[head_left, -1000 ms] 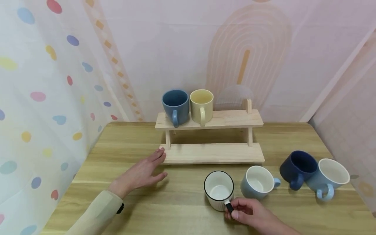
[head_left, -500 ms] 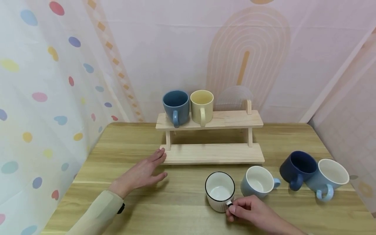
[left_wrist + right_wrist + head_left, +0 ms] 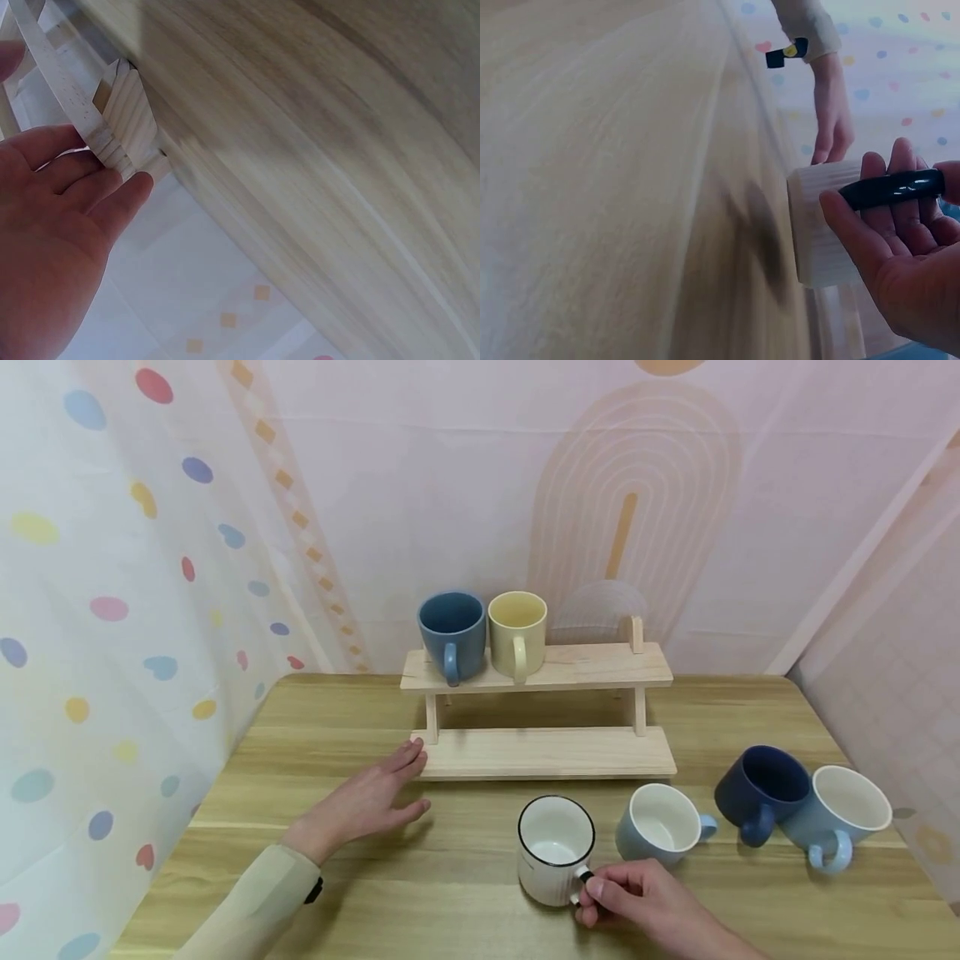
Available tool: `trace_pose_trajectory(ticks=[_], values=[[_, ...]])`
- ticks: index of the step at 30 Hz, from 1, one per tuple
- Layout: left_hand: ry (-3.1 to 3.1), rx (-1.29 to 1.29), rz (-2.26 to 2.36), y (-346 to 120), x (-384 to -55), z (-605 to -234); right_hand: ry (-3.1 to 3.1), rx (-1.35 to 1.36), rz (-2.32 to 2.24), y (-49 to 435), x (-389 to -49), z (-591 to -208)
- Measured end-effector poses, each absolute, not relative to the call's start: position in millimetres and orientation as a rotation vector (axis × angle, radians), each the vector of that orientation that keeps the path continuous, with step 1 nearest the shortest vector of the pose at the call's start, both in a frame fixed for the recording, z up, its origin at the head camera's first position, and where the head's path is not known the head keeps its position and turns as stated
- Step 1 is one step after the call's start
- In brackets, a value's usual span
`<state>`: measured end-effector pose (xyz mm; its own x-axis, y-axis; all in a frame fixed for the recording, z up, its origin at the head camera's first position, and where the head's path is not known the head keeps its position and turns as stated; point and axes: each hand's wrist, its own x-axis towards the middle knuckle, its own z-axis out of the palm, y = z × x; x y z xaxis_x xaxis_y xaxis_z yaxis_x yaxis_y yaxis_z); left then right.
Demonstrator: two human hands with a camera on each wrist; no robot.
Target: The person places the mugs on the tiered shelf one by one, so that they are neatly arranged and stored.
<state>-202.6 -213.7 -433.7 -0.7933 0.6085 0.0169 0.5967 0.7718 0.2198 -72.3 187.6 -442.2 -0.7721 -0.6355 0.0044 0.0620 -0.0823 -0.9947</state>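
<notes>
A white ribbed mug (image 3: 557, 852) with a black rim is held by its black handle in my right hand (image 3: 637, 897), thumb and fingers around the handle. In the right wrist view the handle (image 3: 892, 189) crosses the curled fingers, and the mug's base is close over the table with a shadow beside it. My left hand (image 3: 360, 806) touches the left end of the two-tier wooden shelf (image 3: 547, 753) with its fingers extended. The left wrist view shows those fingertips (image 3: 135, 187) against the board's end. On the upper tier stand a blue mug (image 3: 453, 639) and a yellow mug (image 3: 518, 639).
Right of the held mug stands a light blue mug (image 3: 658, 827) with a white inside. Farther right are a navy mug (image 3: 761, 793) and another light blue mug (image 3: 843, 810), side by side. A printed curtain (image 3: 450, 485) hangs behind the wooden table (image 3: 337, 710).
The white mug has shifted slightly left and tilted a little, showing more of its side, with my right hand still on its handle. My left hand stays at the shelf's end.
</notes>
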Motion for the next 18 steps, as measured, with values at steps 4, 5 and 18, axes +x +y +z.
trace_pose_trajectory(ticks=[4,5,18], values=[[2.908,0.998,0.341,-213.4,-203.0,-434.8,1.779,-0.607,-1.93,185.4,-72.2,-434.6],[2.909,1.002,0.341,-213.4,-203.0,-435.0,1.795,-0.585,-1.934,185.1,-72.0,-432.2],[2.915,1.026,0.337,-213.5,-203.9,-433.1,1.967,-0.615,-2.011,179.9,-73.0,-399.8]])
